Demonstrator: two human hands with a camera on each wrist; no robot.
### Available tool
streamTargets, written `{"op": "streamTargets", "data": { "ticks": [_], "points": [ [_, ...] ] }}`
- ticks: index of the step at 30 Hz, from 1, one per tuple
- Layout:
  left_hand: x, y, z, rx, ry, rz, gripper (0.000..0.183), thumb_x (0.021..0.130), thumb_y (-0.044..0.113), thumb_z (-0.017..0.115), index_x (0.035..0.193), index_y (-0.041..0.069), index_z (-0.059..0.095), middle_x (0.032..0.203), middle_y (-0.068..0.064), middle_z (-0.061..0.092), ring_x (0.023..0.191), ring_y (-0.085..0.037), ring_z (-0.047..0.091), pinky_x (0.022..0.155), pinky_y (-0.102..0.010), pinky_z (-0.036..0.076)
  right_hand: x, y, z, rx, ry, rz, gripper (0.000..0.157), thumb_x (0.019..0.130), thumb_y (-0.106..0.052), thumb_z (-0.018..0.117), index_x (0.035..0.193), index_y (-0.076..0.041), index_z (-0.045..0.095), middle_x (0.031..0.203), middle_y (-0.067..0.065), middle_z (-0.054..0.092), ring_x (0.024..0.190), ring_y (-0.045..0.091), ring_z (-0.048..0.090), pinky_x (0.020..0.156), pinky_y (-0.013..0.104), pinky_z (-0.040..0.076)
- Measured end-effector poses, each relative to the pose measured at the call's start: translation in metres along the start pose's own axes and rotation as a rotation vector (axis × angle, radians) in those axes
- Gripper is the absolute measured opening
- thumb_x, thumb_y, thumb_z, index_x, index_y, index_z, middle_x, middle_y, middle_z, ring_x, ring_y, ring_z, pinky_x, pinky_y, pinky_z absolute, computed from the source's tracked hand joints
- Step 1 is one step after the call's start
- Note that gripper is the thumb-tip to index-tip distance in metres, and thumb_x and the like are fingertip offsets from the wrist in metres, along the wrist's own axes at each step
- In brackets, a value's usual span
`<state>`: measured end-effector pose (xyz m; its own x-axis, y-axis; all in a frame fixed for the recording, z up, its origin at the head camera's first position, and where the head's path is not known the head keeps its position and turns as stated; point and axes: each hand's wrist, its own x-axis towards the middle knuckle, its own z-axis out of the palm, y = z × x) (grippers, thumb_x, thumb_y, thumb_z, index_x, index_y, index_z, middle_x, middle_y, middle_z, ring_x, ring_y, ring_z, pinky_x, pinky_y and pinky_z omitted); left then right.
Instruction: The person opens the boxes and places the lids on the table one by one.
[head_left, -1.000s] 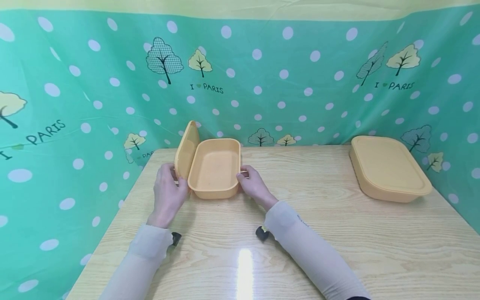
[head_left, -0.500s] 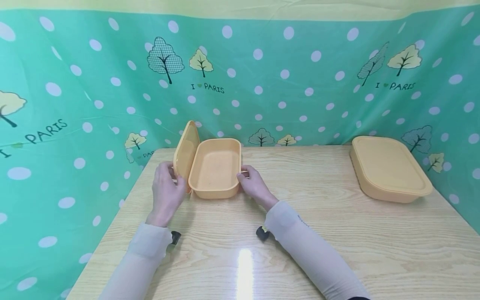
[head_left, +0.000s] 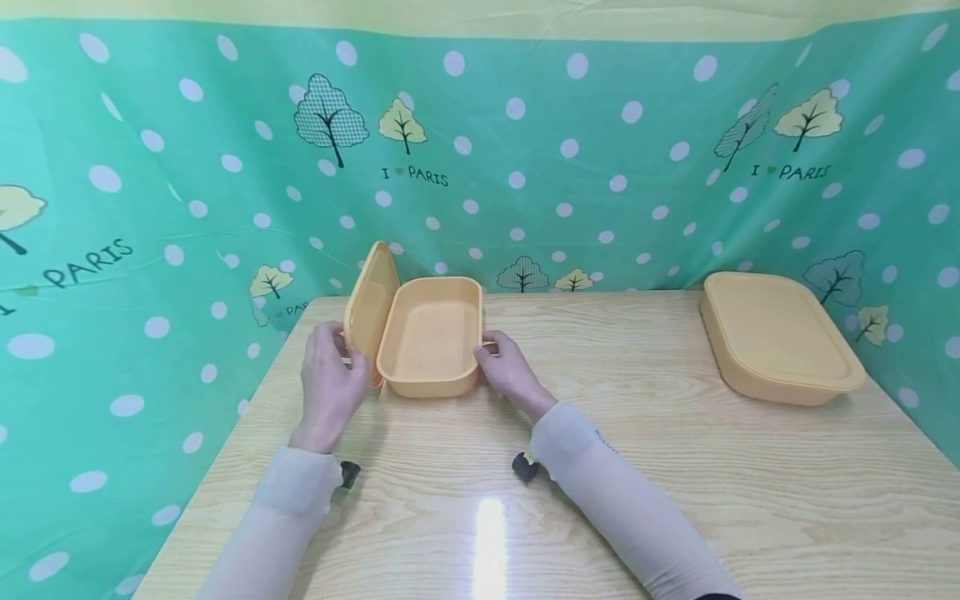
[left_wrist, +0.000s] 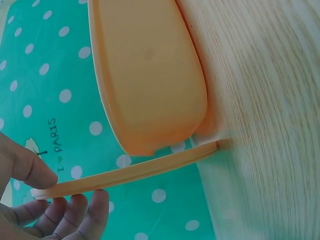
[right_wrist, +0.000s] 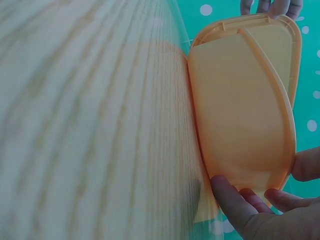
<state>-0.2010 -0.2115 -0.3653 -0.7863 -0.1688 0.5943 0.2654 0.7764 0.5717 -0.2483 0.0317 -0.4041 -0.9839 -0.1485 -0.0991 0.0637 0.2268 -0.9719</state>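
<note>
A pale orange food container (head_left: 431, 333) sits uncovered on the table, its inside bare in the head view. Along its left side the matching lid (head_left: 372, 307) stands on edge, leaning a little to the left. My left hand (head_left: 330, 379) pinches the lid's upper near edge, thumb on the inner face and fingers behind, as the left wrist view shows with the lid (left_wrist: 135, 170) edge-on. At the container's right wall, my right hand (head_left: 512, 371) grips it, with the thumb (right_wrist: 306, 165) at the rim and the fingertips (right_wrist: 225, 190) against the outside.
A larger container (head_left: 780, 333) of the same colour, with its lid on, stands at the table's right end. A green dotted curtain (head_left: 570, 167) hangs behind and to the left of the wooden table (head_left: 622, 433).
My left hand has shifted slightly left, tipping the top of the lid a little away from the container. The right hand and the container stay where they were.
</note>
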Motion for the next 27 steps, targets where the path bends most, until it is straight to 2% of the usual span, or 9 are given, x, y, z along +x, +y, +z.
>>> {"op": "streamTargets", "data": {
  "ticks": [18, 27],
  "points": [
    [0.0034, -0.0001, -0.0008, 0.004, 0.01, -0.022, 0.03, 0.081, -0.002, 0.052, 0.111, -0.005, 0.05, 0.09, -0.016, 0.051, 0.082, -0.03, 0.053, 0.068, -0.04, 0.044, 0.0006, 0.0006, -0.0015, 0.008, 0.016, -0.001, 0.042, 0.099, -0.017, 0.047, 0.137, 0.0, 0.043, 0.11, 0.014, 0.057, 0.094, 0.024, 0.06, 0.085, 0.042, 0.052],
    [0.002, -0.0073, -0.0059, -0.022, 0.015, -0.059, 0.031, 0.082, -0.003, 0.052, 0.112, -0.004, 0.05, 0.093, -0.017, 0.052, 0.082, -0.029, 0.054, 0.069, -0.037, 0.046, 0.002, 0.0007, -0.0005, -0.005, 0.001, 0.008, 0.042, 0.099, -0.018, 0.047, 0.137, -0.001, 0.043, 0.112, 0.013, 0.056, 0.096, 0.023, 0.06, 0.084, 0.038, 0.053]
  ]
}}
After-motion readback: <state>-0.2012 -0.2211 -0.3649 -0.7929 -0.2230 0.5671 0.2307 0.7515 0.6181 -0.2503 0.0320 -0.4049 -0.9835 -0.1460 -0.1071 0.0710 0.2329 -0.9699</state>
